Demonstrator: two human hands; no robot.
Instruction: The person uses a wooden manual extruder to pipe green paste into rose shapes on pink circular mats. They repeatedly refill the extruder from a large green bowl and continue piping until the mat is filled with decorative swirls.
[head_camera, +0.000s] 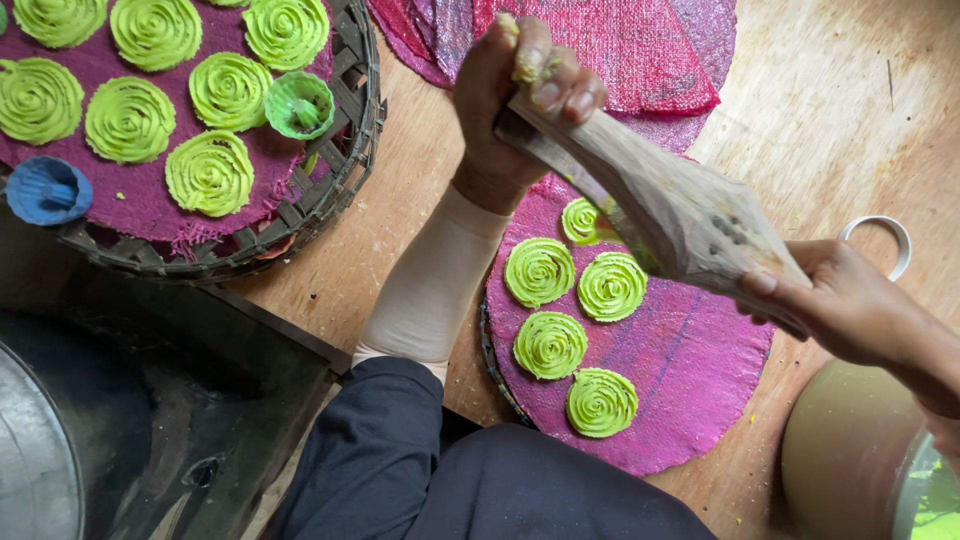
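A pale cream sleeve (432, 280), snug and smooth, covers the left forearm up to the wrist. Dark navy cloth (440, 470) covers the body below. The right forearm is bare.

Home/village food-prep spot, floor-level work. Wooden floor (850, 110) w/ pink cloth mats (690, 360); woven basket tray (340, 180) at 10 o'clock holding green dough spirals (130, 120); clay pot (850, 450) at 4 o'clock.
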